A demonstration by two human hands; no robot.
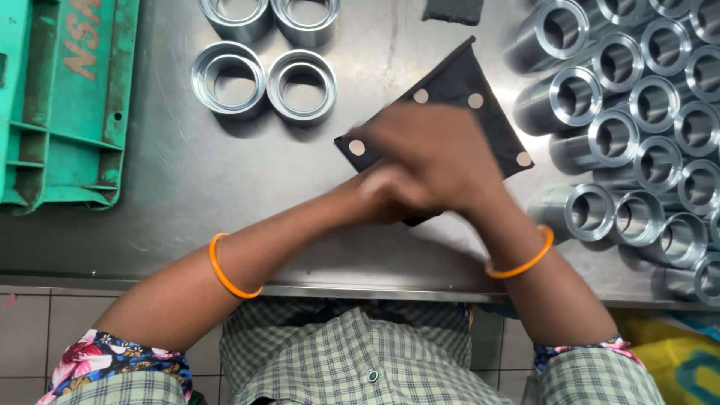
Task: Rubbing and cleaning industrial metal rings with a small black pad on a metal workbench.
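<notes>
Where the steel table (172, 187) meets its front edge, just above the tiled floor, both forearms cross it and the hands meet over the middle of the top. The right hand (442, 154) lies over the left hand (379, 191), both blurred, pressed together on a black cloth with pale dots (469, 82); whether they grip the cloth or something under it cannot be told. The cloth lies flat, one corner pointing away from the person, its right corner close to the crowded metal sleeves (637, 112) that fill the table's right side. Four short metal rings (262, 75) stand well apart to the upper left, bare steel between them and the hands. A green plastic crate (67, 105) takes the far left edge
</notes>
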